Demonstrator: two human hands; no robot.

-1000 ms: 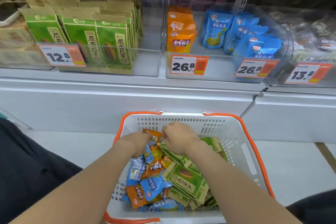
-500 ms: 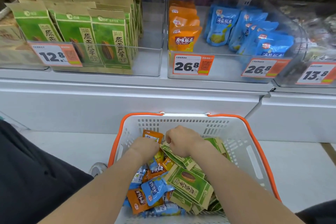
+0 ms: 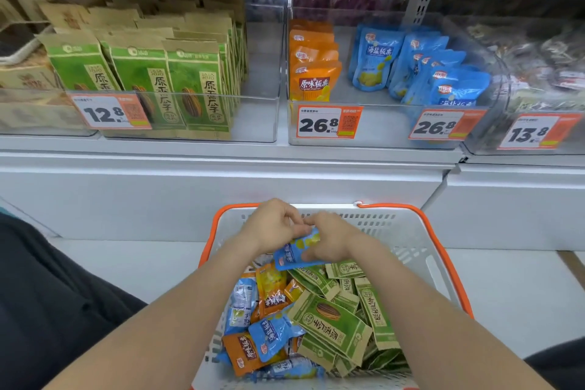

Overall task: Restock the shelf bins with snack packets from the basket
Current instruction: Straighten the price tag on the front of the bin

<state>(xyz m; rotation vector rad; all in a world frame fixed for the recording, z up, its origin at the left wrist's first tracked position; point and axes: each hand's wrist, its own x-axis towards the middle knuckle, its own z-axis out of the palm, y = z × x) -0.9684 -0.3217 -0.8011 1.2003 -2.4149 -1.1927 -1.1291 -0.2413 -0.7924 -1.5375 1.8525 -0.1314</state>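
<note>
Basket (image 3: 408,231), white with an orange rim, on the floor below the shelf. Green seed packets (image 3: 329,323) are heaped on its right side. Loose blue packets (image 3: 272,334) and loose orange packets (image 3: 243,355) lie on its left.

Left hand (image 3: 272,225) and right hand (image 3: 332,239) are at the basket's far end, fingers curled, both pinching 1 held blue packet (image 3: 296,252) just above the heap.

Shelf bins:
- Left clear bin (image 3: 262,117), tag 12.8: rows of upright green packs (image 3: 196,85).
- Middle clear bin (image 3: 380,127), 2 tags of 26.8: orange pouches (image 3: 313,82) in 1 column on the left, blue pouches (image 3: 443,73) on the right.
- Right bin (image 3: 506,142), tag 13.8: contents blurred.
</note>
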